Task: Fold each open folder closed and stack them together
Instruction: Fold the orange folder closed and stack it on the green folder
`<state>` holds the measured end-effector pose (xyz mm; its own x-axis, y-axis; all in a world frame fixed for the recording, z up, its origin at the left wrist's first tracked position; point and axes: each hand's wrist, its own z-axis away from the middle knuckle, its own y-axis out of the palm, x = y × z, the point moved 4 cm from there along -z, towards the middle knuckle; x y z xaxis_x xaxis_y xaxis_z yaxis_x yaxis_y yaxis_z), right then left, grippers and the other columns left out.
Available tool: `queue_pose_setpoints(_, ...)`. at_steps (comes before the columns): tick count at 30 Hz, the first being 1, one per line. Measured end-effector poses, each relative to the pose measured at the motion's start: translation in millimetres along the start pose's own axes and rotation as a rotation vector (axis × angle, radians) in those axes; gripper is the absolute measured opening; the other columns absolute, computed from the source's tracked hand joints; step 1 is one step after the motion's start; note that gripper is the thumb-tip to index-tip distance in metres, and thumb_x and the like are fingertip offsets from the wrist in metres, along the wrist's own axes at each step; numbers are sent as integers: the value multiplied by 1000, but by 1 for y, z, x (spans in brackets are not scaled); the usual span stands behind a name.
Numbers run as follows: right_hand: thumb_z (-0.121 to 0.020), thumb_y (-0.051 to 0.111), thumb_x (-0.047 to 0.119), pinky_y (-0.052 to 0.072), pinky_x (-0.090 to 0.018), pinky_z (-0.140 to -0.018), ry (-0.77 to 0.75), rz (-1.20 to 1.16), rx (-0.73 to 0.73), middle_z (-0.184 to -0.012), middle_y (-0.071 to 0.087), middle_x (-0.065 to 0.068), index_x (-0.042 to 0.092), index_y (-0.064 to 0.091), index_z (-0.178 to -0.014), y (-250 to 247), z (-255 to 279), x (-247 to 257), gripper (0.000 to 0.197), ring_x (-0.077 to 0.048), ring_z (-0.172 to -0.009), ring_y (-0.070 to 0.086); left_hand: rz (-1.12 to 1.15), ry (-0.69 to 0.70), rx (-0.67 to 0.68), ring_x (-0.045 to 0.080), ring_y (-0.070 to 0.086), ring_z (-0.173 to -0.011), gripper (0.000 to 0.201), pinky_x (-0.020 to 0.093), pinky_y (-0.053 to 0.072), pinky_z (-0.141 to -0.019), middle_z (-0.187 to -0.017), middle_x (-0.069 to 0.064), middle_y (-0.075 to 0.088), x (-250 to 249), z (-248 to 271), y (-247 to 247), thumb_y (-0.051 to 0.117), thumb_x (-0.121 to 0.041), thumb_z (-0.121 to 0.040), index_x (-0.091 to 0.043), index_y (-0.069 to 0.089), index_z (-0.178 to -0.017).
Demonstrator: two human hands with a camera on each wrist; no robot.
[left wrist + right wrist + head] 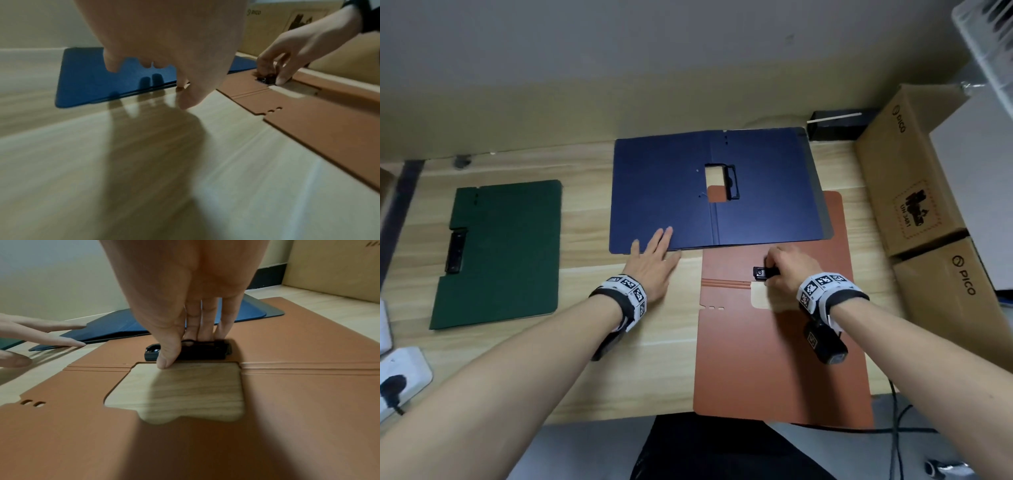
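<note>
Right hand [787,265] pinches clip [197,350]; left hand [654,260] flat.

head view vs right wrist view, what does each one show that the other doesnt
Only the head view shows the closed green folder at far left and the two PICO boxes at right. Only the right wrist view shows the thumb and fingers gripping the black clip up close. Both show the open orange folder, the open blue folder and the left hand flat at its near edge.
</note>
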<state>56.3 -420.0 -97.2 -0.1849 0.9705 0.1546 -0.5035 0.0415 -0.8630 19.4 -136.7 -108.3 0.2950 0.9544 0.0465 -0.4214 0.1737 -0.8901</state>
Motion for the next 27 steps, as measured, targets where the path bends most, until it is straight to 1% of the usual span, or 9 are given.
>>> queue_pose_setpoints(2,-79,77,33,45,-36,-87,-17,-27,11,-114,58,-1,22,58,-104,3,-2,-3,33,-22,-113,49,-103,68,-9,28,-9,-153,66,62,14,-117,-165,10,-17,0,-6,-1,41,-19,-93,-20,21,-155)
queue_pose_setpoints(4,-78,78,36,44,-35,-85,-24,-33,28,-113,58,0,23,58,-102,4,-1,-2,34,-22,-112,49,-161,102,-17,26,-7,-154,68,60,13,-118,-165,9,-15,-3,-6,1,40,-20,-93,-16,16,-156)
queue_pose_setpoints(7,-77,77,41,45,-35,-83,-15,-25,64,-111,57,2,25,57,-103,10,9,0,37,-21,-109,50,-140,88,-31,27,-3,-154,71,58,15,-118,-166,9,-12,-6,-2,5,39,-21,-91,-12,13,-157)
queue_pose_setpoints(9,-77,77,44,47,-36,-84,6,-17,83,-111,56,2,25,56,-104,14,20,3,39,-19,-107,50,-123,87,-43,27,-3,-154,72,58,16,-118,-166,9,-12,-5,-3,4,40,-20,-90,-12,12,-157)
queue_pose_setpoints(11,-77,77,44,47,-37,-85,27,-27,85,-113,57,2,24,56,-106,19,29,4,40,-19,-107,50,-104,101,-27,27,-3,-154,72,58,16,-118,-166,9,-12,-3,-5,4,41,-19,-90,-13,12,-157)
queue_pose_setpoints(15,-80,75,42,42,-33,-82,68,-71,87,-116,56,0,22,56,-110,30,44,18,41,-20,-110,48,-14,135,57,28,-3,-154,73,57,18,-118,-166,8,-12,0,-5,5,44,-16,-90,-16,11,-156)
queue_pose_setpoints(20,-80,75,40,41,-34,-81,118,-117,72,-115,55,-1,21,56,-109,51,48,42,39,-22,-112,48,118,140,88,28,1,-154,71,55,21,-119,-166,9,-7,8,10,10,46,-17,-90,-16,17,-155)
queue_pose_setpoints(25,-81,73,42,44,-36,-82,143,-101,49,-112,56,-1,23,56,-106,58,49,55,37,-24,-110,51,265,154,30,30,16,-151,70,46,29,-116,-165,13,9,22,53,33,46,-17,-90,-14,22,-155)
queue_pose_setpoints(27,-81,73,44,43,-34,-78,146,-67,48,-112,58,0,24,57,-108,57,51,60,38,-23,-107,54,332,145,16,29,17,-151,69,43,28,-117,-165,13,13,26,76,45,46,-15,-90,-13,24,-155)
